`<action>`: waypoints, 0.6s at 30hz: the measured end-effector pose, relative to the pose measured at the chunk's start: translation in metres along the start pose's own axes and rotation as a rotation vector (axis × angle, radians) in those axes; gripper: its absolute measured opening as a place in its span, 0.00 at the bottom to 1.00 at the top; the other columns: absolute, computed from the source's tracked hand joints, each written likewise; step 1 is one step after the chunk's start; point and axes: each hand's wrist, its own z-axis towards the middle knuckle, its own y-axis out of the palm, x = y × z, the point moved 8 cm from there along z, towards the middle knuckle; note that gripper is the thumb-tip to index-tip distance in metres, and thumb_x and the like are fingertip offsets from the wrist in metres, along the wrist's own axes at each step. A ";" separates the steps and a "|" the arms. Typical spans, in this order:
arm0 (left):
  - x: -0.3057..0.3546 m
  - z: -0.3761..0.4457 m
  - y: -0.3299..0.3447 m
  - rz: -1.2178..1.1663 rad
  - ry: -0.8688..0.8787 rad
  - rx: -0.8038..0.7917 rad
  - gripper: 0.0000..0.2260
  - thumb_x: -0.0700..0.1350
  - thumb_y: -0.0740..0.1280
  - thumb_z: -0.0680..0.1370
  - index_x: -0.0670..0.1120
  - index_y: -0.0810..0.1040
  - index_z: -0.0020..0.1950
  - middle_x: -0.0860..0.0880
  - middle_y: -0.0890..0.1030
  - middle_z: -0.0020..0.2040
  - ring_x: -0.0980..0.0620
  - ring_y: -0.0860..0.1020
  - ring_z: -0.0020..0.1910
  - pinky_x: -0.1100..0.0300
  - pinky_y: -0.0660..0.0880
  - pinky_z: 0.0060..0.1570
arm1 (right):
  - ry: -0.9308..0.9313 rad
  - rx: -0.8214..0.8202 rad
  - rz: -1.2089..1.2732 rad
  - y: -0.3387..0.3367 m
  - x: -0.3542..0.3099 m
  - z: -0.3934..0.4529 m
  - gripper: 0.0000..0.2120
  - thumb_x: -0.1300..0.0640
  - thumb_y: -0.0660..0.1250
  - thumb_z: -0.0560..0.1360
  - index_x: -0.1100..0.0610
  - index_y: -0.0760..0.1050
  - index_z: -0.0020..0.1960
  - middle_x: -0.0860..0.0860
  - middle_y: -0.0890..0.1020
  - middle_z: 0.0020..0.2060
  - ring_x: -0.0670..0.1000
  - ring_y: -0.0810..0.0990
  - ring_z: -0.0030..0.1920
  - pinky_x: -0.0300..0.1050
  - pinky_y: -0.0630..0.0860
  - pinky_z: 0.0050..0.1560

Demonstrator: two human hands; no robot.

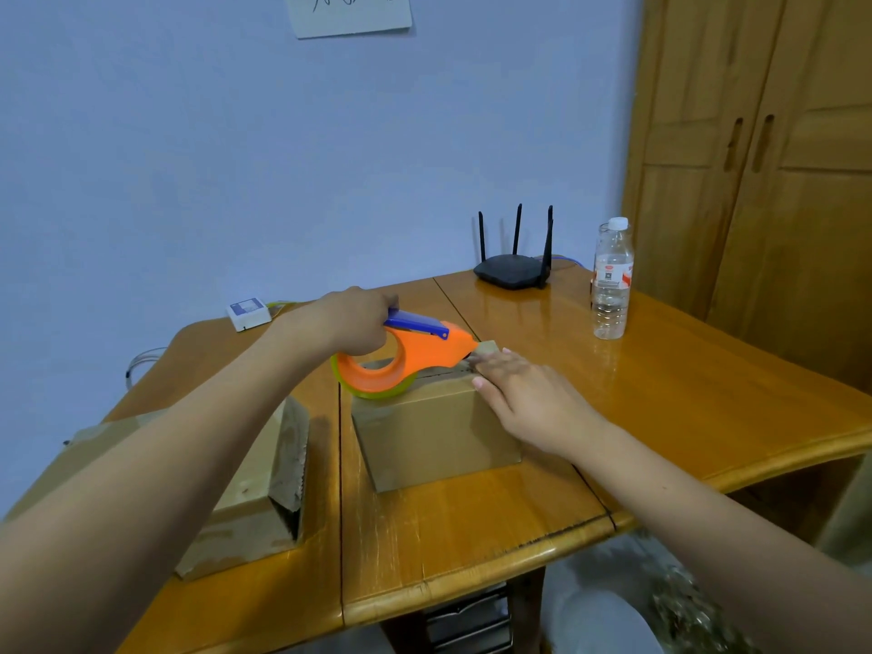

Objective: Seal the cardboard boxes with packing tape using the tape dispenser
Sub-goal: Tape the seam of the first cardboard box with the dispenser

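Observation:
A small cardboard box [434, 436] stands in the middle of the wooden table [684, 394]. An orange tape dispenser [410, 358] with a blue top piece rests on the box's top, its nose at the far right corner. My left hand [354, 323] grips the dispenser's handle. My right hand [524, 394] lies flat with straight fingers on the box's right top edge, fingertips next to the dispenser's nose. A larger cardboard box [255, 493] sits at the left, partly hidden behind my left forearm.
A black router [514, 271] with antennas stands at the table's back. A clear water bottle [612, 280] stands to its right. A small white device [248, 312] lies at the back left edge. A wooden wardrobe [778, 181] fills the right side.

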 end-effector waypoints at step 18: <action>-0.006 -0.015 -0.006 0.102 0.002 -0.051 0.19 0.36 0.57 0.78 0.50 0.66 0.68 0.49 0.74 0.47 0.48 0.73 0.46 0.54 0.66 0.46 | 0.043 -0.020 0.014 0.001 0.000 -0.004 0.31 0.39 0.41 0.83 0.52 0.65 0.78 0.49 0.69 0.76 0.49 0.61 0.78 0.50 0.66 0.75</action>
